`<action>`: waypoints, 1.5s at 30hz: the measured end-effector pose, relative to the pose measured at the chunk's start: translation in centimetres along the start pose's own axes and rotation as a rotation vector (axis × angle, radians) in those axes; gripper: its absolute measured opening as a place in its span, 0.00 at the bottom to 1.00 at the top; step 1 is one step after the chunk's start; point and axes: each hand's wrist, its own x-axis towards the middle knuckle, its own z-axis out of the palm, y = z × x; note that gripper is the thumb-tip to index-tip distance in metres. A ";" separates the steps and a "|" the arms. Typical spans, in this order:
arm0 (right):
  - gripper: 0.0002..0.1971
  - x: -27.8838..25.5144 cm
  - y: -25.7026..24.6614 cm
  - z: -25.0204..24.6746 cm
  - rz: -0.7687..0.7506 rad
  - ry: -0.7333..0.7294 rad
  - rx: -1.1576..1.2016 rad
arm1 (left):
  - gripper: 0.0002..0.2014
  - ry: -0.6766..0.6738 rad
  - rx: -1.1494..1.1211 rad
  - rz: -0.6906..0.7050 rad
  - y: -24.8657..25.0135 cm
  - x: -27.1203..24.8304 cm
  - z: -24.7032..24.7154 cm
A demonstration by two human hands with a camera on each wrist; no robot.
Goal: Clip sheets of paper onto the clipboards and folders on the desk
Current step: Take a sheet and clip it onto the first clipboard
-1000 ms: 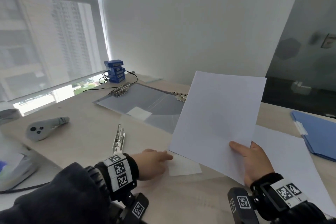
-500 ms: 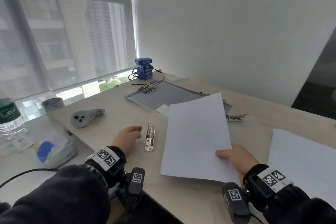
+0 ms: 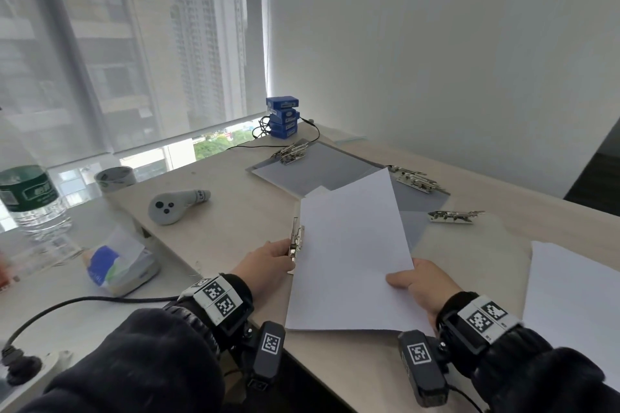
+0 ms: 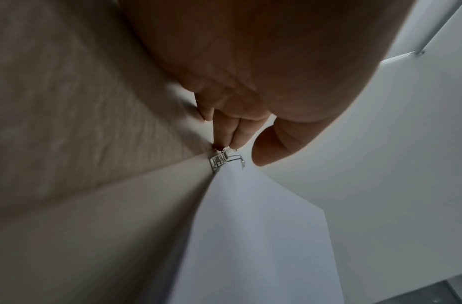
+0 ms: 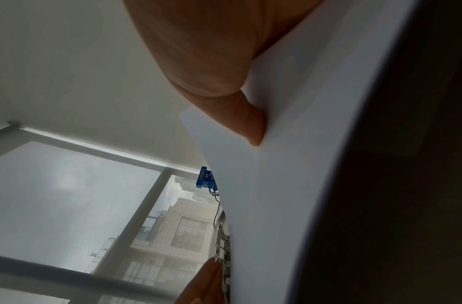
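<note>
The right hand pinches the near edge of the white rectangular paper sheet, thumb on top. The sheet lies tilted over the pale wooden bench, its left edge against the silver metal lever clip. The left hand, left of the sheet, has curled fingertips on the clip's near end. For a clean result, judge that the lever must be held fully open while the sheet's edge slides square under it, then released gently. Beyond the sheet lie grey plastic clipboards.
</note>
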 end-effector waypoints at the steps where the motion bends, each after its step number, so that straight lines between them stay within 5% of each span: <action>1: 0.10 0.2 0.0 0.1 -0.002 -0.003 -0.017 | 0.32 0.013 0.057 0.006 0.0 0.1 0.0; 14: 0.10 0.1 -1.2 -1.5 -0.017 -0.155 -0.155 | 0.32 0.049 0.184 0.031 -0.8 1.1 0.1; 21: 0.17 0.7 -0.5 -3.3 0.003 -0.027 -0.136 | 0.26 0.035 0.095 0.018 -1.0 1.1 0.3; 35: 0.20 0.3 -0.1 -3.3 -0.001 -0.041 -0.088 | 0.22 0.091 0.164 0.025 1.6 -0.8 0.7; 40: 0.20 0.2 -0.2 -3.2 -0.005 -0.045 -0.083 | 0.30 0.077 0.115 -0.024 1.0 -0.4 0.5; 45: 0.20 0.2 -0.1 -3.3 -0.010 -0.057 -0.071 | 0.24 0.022 -0.050 -0.099 0.1 1.4 -0.4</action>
